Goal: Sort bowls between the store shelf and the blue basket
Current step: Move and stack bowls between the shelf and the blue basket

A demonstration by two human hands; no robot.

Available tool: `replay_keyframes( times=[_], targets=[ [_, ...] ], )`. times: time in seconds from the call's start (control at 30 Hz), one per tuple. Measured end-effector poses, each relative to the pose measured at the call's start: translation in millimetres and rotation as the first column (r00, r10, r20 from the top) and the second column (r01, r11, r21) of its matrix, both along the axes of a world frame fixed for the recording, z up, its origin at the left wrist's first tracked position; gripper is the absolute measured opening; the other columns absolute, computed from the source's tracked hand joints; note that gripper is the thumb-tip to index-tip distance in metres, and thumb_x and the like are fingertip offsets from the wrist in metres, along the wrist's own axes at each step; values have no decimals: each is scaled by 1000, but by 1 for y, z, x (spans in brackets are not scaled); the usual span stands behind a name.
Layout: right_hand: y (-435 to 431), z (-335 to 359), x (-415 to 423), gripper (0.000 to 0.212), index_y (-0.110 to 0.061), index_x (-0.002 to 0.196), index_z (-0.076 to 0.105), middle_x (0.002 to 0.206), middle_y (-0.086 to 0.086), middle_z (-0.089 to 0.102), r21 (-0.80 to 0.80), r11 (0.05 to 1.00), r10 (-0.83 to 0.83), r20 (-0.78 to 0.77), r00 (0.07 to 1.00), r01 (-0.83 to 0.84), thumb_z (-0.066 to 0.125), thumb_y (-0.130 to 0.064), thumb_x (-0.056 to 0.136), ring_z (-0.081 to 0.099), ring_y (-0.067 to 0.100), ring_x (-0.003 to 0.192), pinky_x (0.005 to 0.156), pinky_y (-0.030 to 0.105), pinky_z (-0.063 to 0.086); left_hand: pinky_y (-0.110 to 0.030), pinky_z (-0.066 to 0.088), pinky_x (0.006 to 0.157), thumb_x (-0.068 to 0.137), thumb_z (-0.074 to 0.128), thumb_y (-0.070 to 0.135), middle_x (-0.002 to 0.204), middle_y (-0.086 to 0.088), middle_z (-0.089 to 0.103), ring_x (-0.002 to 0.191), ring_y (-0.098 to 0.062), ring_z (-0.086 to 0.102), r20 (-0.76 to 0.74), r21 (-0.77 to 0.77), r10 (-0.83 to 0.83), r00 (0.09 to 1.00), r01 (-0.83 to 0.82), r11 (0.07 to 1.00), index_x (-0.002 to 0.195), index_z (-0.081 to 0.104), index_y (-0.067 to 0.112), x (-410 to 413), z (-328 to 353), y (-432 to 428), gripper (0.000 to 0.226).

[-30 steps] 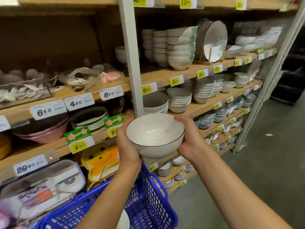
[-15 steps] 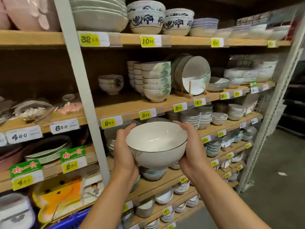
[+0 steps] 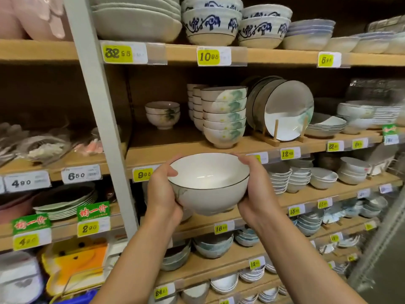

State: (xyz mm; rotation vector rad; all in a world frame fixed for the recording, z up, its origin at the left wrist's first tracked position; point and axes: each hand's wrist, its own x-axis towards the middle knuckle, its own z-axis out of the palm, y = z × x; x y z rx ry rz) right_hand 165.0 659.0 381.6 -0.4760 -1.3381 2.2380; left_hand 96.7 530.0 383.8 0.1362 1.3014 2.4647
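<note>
- A white ceramic bowl with a thin dark rim [image 3: 209,183] is held in the air in front of the wooden store shelf [image 3: 166,148]. It is mouth up and empty, with a faint grey-green mark on its outer wall.
- The left hand [image 3: 162,194] cups the bowl at 9 o'clock and the right hand [image 3: 257,194] at 3 o'clock. Each grip is wrapped round the bowl, thumb at the rim and fingers down the wall toward the base.
- A stack of leaf-printed ceramic bowls [image 3: 223,119] with the same dark rim stands at 12 o'clock from the held bowl, on the board just above it. That looks the likely home, so the next move would probably be a lift up and forward over the board's edge.
- The bowl is round, with no long axis, and both hands are equally near the stack.
- Bare board lies at 11 o'clock, between that stack and a pair of small footed bowls [image 3: 162,115].
- A corner of the blue plastic basket [image 3: 76,300] shows at 7 o'clock, at the lower edge. Its contents are out of view.
</note>
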Motion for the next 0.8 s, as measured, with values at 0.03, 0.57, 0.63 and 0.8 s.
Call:
replay_keyframes(
  times=[0.03, 0.57, 0.63, 0.8],
  targets=[
    [2, 2, -9, 34, -19, 111, 69, 99, 1, 76, 9, 1000, 7, 1, 1000, -7, 46, -34, 93, 72, 17, 84, 61, 28, 55, -32, 55, 51, 74, 40, 12, 91, -7, 73, 80, -29, 65, -9, -2, 15, 1000, -15, 1000, 109, 70, 15, -8, 0, 1, 46],
    [1, 1, -164, 69, -39, 141, 37, 135, -4, 48, 231, 967, -102, -51, 994, 111, 58, -35, 75, 52, 17, 116, 96, 43, 50, -35, 58, 66, 73, 46, 8, 109, -10, 67, 101, -33, 63, -148, 1, 310, 939, -313, 950, 105, 72, 18, -162, 14, 33, 42],
    [5, -3, -181, 70, -38, 141, 39, 132, -6, 51, 209, 974, -77, -36, 996, 83, 56, -32, 73, 53, 13, 111, 86, 35, 50, -38, 56, 72, 69, 47, 10, 111, -12, 66, 104, -35, 62, -128, -5, 322, 938, -325, 946, 106, 71, 17, -174, 13, 34, 45],
    [23, -4, -214, 71, -32, 132, 52, 120, -3, 63, 128, 992, -18, -43, 999, 23, 52, -24, 61, 60, 19, 109, 89, 39, 53, -51, 51, 95, 58, 47, 22, 114, -9, 63, 108, -30, 60, -158, -54, 377, 913, -389, 920, 104, 66, 29, -175, 8, 39, 50]
  ],
)
